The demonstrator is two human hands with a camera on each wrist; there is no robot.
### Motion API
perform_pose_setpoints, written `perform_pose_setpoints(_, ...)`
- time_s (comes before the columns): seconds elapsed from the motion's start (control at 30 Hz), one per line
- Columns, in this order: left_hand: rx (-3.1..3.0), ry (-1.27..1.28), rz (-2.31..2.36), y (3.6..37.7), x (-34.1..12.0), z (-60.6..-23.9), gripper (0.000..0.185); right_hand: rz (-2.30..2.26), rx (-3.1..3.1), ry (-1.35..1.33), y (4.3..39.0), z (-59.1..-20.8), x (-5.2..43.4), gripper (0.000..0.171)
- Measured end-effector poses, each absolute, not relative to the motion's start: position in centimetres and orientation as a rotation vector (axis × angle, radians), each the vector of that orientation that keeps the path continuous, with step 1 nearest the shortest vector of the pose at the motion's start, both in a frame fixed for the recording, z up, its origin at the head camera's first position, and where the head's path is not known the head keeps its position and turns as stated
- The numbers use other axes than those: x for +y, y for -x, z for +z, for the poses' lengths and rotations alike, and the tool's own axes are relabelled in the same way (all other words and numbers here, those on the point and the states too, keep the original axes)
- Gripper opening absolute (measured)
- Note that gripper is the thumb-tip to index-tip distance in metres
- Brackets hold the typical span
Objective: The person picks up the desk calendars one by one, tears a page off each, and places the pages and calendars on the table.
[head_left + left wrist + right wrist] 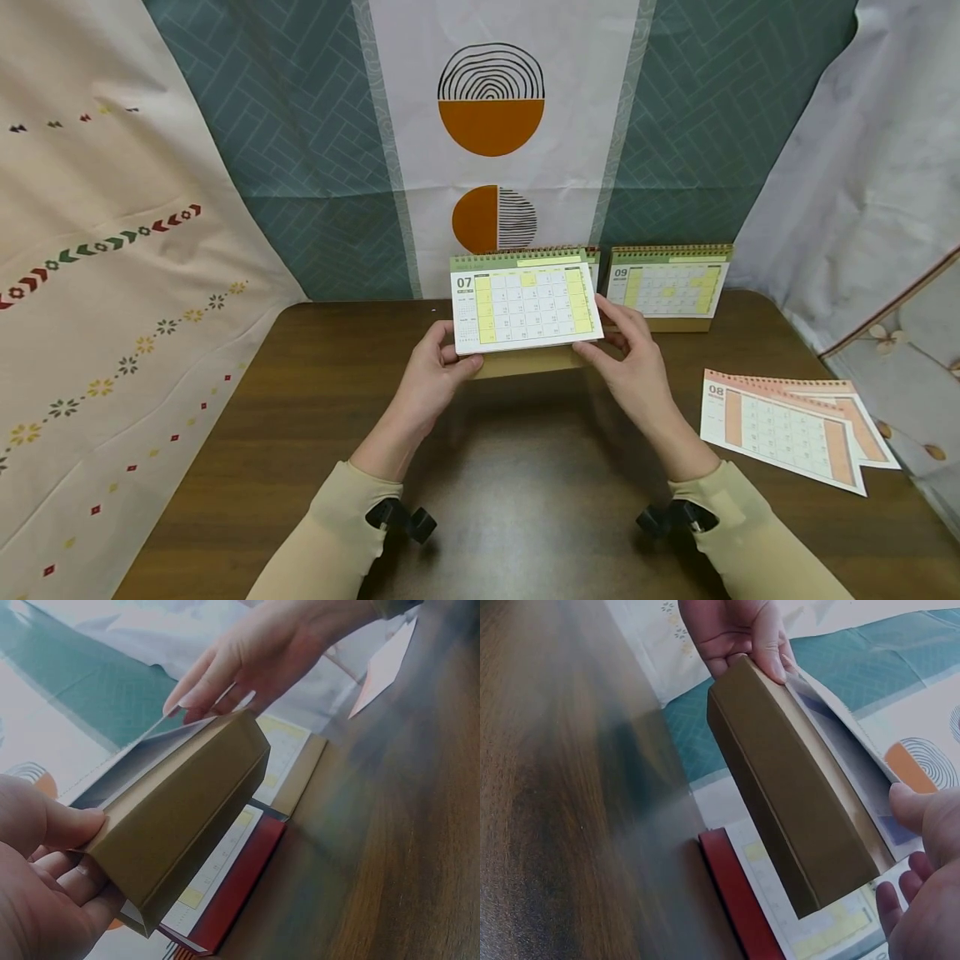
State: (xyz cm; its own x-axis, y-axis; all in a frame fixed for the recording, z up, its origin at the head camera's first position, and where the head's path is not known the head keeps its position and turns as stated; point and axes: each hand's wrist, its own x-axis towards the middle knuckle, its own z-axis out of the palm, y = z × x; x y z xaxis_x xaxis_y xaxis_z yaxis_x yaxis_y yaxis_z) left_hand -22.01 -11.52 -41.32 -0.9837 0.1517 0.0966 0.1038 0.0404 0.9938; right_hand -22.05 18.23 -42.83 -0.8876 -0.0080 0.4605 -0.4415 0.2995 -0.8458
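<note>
A desk calendar [528, 304] showing month 07, with a green header and a wire spiral along its top, is held up off the table in both hands. My left hand [429, 371] grips its lower left corner, thumb in front on the brown cardboard stand [180, 802] and fingers behind. My right hand [632, 354] is at the lower right corner, its thumb at the page edge and a finger along the side. In the right wrist view the front page [847, 724] stands away from the stand, with the right thumb against it.
Behind it stands a calendar with a red base [244, 881], mostly hidden in the head view. A calendar showing 09 [667, 283] stands to its right by the curtain. Loose pink calendar sheets [783, 433], the top one marked 08, lie on the brown table [315, 467] at right.
</note>
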Motion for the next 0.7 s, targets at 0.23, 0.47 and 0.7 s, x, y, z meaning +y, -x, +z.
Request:
perform_pose_setpoints(0.23, 2.227, -0.276, 2.14, 21.96, -11.38, -41.22, 0.048, 1.628, -2.219, -0.387, 22.18, -42.82, 18.3, 0.076)
perform_pose_setpoints(0.47, 2.226, -0.27, 2.134, 22.01, -11.41, -41.4, 0.047, 1.65, -2.218, -0.37, 22.1, -42.86, 18.36, 0.076)
perform_pose_setpoints(0.7, 2.232, -0.255, 2.126, 21.96, -11.38, -41.51, 0.045, 1.631, -2.23, -0.378, 22.15, -43.09, 18.4, 0.074)
